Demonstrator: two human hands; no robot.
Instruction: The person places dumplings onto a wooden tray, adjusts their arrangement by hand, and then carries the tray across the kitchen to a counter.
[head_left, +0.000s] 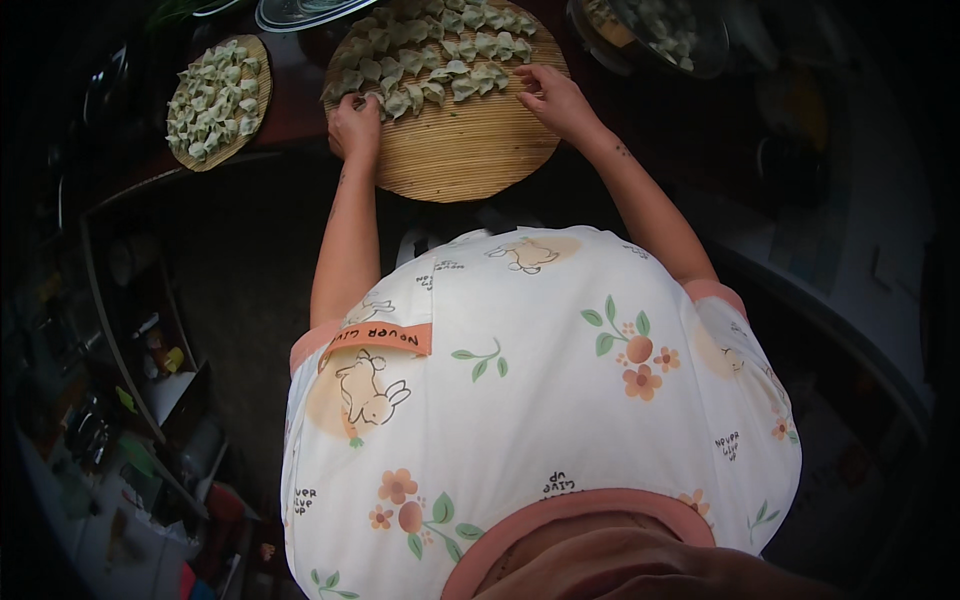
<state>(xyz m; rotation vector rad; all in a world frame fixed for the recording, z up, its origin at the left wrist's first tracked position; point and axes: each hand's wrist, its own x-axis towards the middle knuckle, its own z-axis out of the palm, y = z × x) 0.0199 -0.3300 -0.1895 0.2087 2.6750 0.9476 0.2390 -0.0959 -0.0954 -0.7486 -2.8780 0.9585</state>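
Observation:
A large round tray of woven reed (465, 157) lies before me, with rows of folded dumplings (405, 101) across its far half. My left hand (355, 127) is at the tray's left side, its fingertips on a pale dumpling at the near end of the front row; how firmly they hold it is hard to see. My right hand (551, 97) is over the tray's right edge, just right of the rows, thumb and forefinger apart, with nothing visible between them. The near part of the tray shows bare reed.
A smaller reed tray (264, 90) full of dumplings stands at the left on the dark red table (289, 124). A rimmed plate (311, 19) is at the top. A bowl of pale pieces (709, 64) stands at the upper right. Shelves with household items are at the lower left.

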